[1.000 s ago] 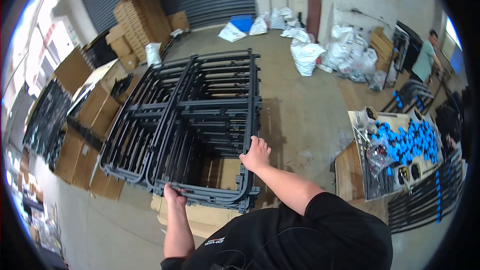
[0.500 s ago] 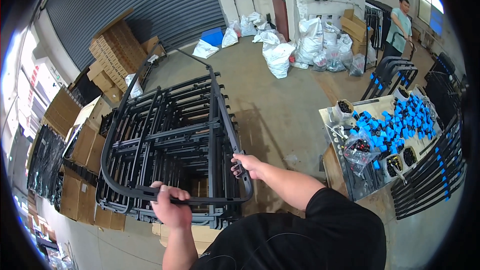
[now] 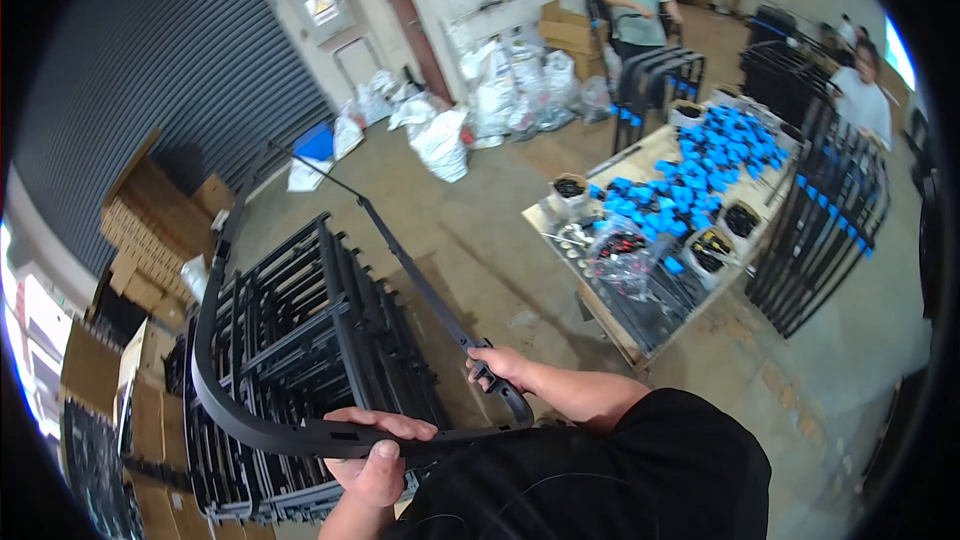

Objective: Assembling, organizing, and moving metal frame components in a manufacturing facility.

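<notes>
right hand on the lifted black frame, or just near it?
Touching. The head view shows the right hand with fingers curled around the frame side bar near its rounded corner.

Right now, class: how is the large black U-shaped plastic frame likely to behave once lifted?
The black U-shaped frame looks fairly stiff, keeping its curve. Probably light, since left hand and right hand raise it easily. Its long arms may swing awkwardly.

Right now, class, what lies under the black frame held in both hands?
Under the frame sits a stack of black frames, on cardboard. The floor beneath the stack is covered.
</notes>
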`<state>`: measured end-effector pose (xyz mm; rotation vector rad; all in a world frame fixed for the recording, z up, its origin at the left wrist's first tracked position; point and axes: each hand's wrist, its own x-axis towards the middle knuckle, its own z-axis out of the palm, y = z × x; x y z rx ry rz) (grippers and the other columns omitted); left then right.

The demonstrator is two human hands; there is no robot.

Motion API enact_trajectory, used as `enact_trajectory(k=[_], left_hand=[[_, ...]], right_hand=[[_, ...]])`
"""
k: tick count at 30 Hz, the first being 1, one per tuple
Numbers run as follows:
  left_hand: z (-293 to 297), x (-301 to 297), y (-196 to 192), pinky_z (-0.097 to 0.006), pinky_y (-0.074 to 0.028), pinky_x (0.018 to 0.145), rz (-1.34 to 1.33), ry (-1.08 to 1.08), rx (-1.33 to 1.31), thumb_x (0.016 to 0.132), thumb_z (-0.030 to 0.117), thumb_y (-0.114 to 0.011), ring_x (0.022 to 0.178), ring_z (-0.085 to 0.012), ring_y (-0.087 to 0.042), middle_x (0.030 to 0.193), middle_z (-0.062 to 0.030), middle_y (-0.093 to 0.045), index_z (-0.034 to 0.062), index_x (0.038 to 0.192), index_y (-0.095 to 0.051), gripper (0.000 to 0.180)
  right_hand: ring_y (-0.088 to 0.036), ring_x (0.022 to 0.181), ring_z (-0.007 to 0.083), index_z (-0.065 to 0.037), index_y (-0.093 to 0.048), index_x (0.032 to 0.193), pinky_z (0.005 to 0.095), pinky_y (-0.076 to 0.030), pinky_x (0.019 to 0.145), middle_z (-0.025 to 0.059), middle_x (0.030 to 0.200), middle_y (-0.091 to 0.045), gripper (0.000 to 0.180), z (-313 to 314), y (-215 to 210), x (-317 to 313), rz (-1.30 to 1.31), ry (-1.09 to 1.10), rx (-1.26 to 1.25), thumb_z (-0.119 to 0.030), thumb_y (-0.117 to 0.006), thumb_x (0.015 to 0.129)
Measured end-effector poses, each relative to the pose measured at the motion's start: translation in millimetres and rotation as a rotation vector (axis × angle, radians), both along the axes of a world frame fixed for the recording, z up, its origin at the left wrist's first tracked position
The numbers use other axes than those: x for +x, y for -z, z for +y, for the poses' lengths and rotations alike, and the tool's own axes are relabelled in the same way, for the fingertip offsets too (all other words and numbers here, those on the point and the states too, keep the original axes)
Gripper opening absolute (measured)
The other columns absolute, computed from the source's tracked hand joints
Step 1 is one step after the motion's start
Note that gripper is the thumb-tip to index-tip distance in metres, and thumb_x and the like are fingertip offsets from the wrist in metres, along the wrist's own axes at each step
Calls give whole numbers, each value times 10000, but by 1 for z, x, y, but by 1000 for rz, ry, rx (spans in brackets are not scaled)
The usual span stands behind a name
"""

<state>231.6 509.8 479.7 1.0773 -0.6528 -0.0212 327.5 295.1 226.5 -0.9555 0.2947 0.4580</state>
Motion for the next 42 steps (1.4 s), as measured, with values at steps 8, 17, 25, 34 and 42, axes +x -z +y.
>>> enact_trajectory(k=[8, 17, 25, 34, 42], left_hand=[[1, -60, 15, -569, -562, 857, 235, 283, -104, 978, 85, -604, 883, -343, -701, 972, -183, -682, 37, 1287, -455, 346], [-29, -131, 75, -543, -563, 931, 694, 535, -41, 997, 64, -587, 988, -349, -691, 1031, -167, -681, 60, 1199, -529, 211], [-67, -181, 120, -493, -473, 1105, 928, 713, 1, 1002, 87, -581, 1225, -372, -609, 1187, -177, -660, 25, 1194, -564, 203], [-107, -224, 173, -443, -408, 1165, 1067, 771, -95, 1052, 239, -515, 1284, -289, -565, 1256, -162, -645, 17, 1186, -606, 275], [-141, -272, 60, -424, -526, 893, -653, 250, 807, 788, 288, -841, 885, -302, -662, 983, -141, -687, 8, 1110, -650, 467]], right_hand=[[-649, 694, 172, -46, -718, 919, 333, -536, 637, 72, 875, -723, 235, -28, 53, -213, -49, 103, -213, -234, -581, 952], [-627, 592, 196, -71, -694, 891, 362, -493, 503, 78, 729, -662, 219, -14, 41, -484, 542, 275, -264, -162, -500, 932], [-551, 531, 170, -79, -598, 889, 257, -407, 444, 122, 735, -620, 265, -73, -8, -625, 562, 553, 438, -288, -467, 987], [-505, 458, 190, -112, -596, 759, 302, -441, 492, 91, 617, -596, 405, -171, -50, -619, 603, 1042, 109, -414, -479, 1002], [-525, 552, 173, -184, -578, 844, 352, -422, 486, 31, 677, -555, 443, -257, -5, -603, 383, 897, 51, -567, -445, 1022]])
